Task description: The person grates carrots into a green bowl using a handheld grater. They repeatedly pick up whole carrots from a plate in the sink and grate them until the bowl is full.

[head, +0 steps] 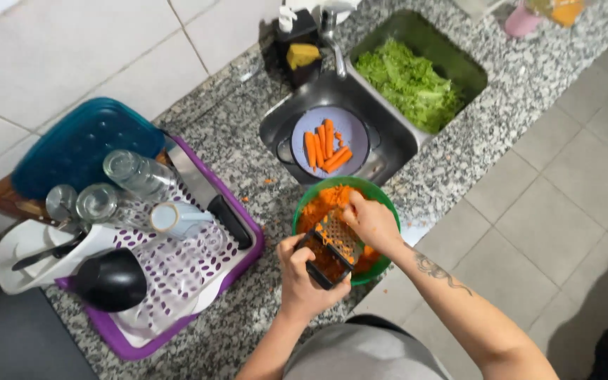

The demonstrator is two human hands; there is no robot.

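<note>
Left hand (pixel 302 280): closed around the near end of the grater (pixel 332 248), fingers wrapped over its dark frame, thumb side up. Grater tilted, far end leaning over the green bowl (pixel 381 200), orange shreds stuck to its metal face. Right hand (pixel 369 219): closed on a carrot piece, pressed against the upper part of the grater; piece itself almost fully hidden by the fingers. Tattoo visible on the right forearm.

Green bowl: on the granite counter (pixel 248 151), at the near edge of the sink (pixel 388 144), directly under both hands. Holds a heap of grated carrot (pixel 325 200), bright orange, piled toward the far left side.

Sink: just beyond the bowl. Round grey plate (pixel 350 130) resting inside, carrying several peeled carrot sticks (pixel 326 148), lying roughly parallel. Rectangular green tub (pixel 469 67) set in the far right part of the sink, filled with lettuce leaves (pixel 409 84). Tap (pixel 332 35) at the far rim, dark sponge holder with yellow sponge (pixel 302 55) just left of it.

Left of the hands: purple drying tray (pixel 244 264) with a white patterned mat. On it: two clear glasses (pixel 135 172) lying on their sides, a white cup, a black ladle (pixel 110 281), a knife with black handle (pixel 209 193), a white plastic holder with utensils. Blue lid (pixel 79 144) leaning at the tray's far side against the white wall tiles.

Small orange scraps scattered on the counter between tray and bowl. Tiled floor to the right.
</note>
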